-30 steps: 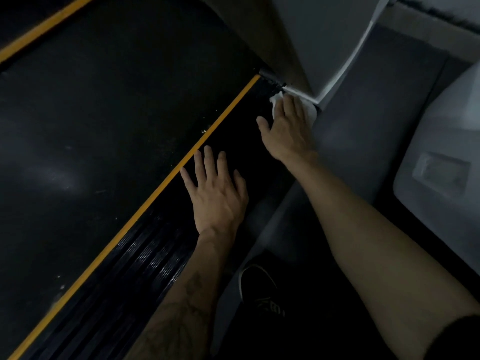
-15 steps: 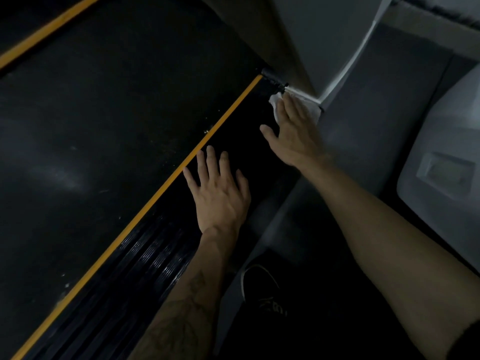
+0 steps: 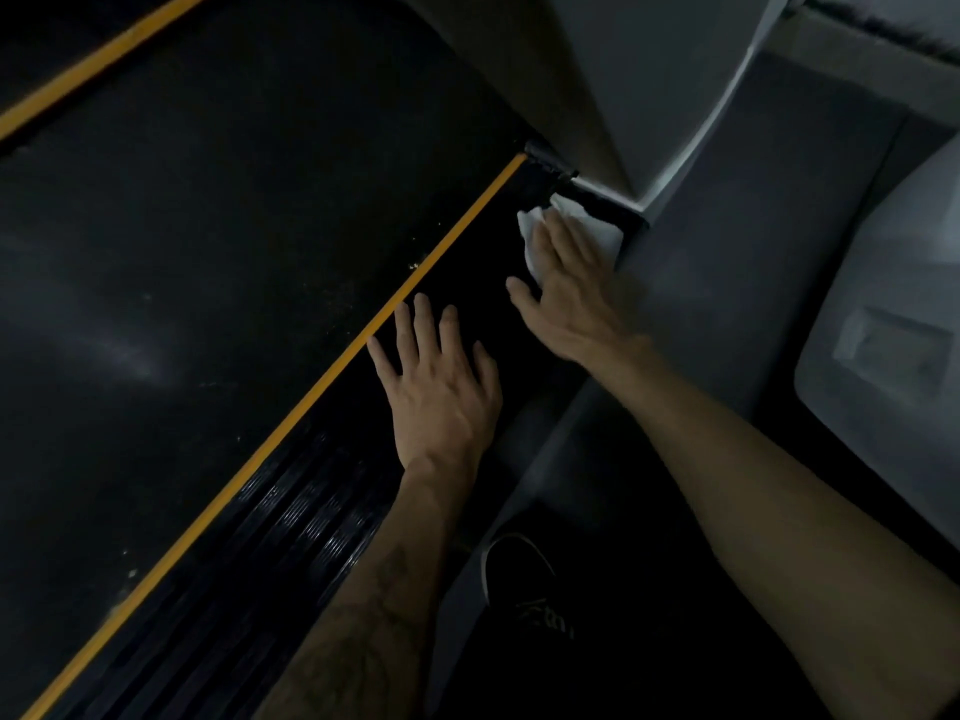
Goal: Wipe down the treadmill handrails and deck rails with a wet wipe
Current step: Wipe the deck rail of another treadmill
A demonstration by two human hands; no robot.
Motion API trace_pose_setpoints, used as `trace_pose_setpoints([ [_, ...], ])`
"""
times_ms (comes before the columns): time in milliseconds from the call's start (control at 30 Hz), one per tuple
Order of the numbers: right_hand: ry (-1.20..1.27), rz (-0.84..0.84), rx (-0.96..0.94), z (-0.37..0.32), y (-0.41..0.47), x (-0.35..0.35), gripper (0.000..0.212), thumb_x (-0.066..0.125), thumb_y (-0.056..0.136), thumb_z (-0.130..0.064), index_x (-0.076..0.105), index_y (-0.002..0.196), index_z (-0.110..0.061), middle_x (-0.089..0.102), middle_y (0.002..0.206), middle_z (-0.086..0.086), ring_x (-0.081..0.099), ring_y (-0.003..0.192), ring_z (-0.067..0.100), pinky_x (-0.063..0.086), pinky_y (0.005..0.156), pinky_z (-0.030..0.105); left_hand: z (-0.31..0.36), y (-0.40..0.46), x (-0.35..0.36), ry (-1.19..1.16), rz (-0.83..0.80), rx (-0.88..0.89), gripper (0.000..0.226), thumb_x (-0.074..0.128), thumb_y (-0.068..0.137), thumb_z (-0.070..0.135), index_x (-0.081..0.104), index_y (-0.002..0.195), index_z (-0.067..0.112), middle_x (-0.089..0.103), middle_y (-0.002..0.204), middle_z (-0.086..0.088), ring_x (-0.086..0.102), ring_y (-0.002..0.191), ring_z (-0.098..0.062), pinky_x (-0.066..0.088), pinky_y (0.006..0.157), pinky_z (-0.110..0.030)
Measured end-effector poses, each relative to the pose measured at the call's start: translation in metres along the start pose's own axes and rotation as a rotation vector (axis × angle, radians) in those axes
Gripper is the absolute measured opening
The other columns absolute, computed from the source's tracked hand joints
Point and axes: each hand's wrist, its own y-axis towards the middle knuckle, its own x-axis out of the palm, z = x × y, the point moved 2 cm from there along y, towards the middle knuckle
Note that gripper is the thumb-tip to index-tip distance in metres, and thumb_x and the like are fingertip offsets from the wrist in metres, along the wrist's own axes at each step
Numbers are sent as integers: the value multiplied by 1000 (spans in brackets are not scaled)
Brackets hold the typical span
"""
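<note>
Crumpled white wet wipe (image 3: 597, 231) lies under the flat right hand (image 3: 569, 298).

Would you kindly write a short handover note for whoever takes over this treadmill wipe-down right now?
Right hand: flat, fingers straight, pressing the wipe onto the far end of the right deck rail, by the grey upright.
Left hand: open, palm resting flat on the same rail nearer you, holding nothing.
Done: cannot tell from this view how much rail has been wiped.
Left: probably the ribbed part of this rail near you, the other deck rail across the belt, and the handrails, which are out of view.
</note>
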Motion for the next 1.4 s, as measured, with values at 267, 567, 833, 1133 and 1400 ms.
trace_pose_setpoints([
  [267, 22, -98, 122, 5, 28, -12, 82, 29, 106, -59, 5, 163, -5, -3, 172, 11, -3, 159, 22, 0, 129, 38, 1, 0, 1, -10, 14, -2, 56, 25, 107, 45, 33, 155, 16, 18, 170, -11, 5, 159, -28, 6, 126, -61],
  [567, -29, -75, 125, -4, 36, -10, 84, 31, 105, -59, 4, 162, -4, -3, 172, 14, -4, 159, 24, 0, 129, 40, 1, 2, 1, 10, 14, -2, 57, 24, 107, 44, 33, 155, 16, 18, 170, -12, 4, 159, -28, 6, 126, -61],
  [833, 28, -42, 99, -16, 25, 5, 84, 35, 105, -57, 5, 163, -5, -2, 172, 13, -4, 159, 23, 1, 129, 40, 0, 2, 2, 11, 20, 10, 59, 21, 106, 45, 32, 156, 15, 17, 170, -12, 3, 159, -28, 5, 126, -61],
  [1133, 68, -45, 79, -23, 28, 9, 84, 37, 104, -57, 6, 163, -5, -1, 172, 13, -2, 159, 24, 5, 129, 41, 1, 3, 2, 32, 7, 11, 61, 18, 105, 46, 30, 157, 15, 17, 170, -12, 4, 159, -29, 6, 126, -61],
  [1400, 80, -62, 119, -12, 62, -1, 82, 34, 105, -57, 6, 163, -5, 1, 172, 12, -1, 159, 24, 4, 129, 41, 2, 4, 2, 13, 20, 11, 59, 20, 106, 45, 32, 156, 16, 18, 170, -12, 5, 159, -28, 5, 126, -61],
])
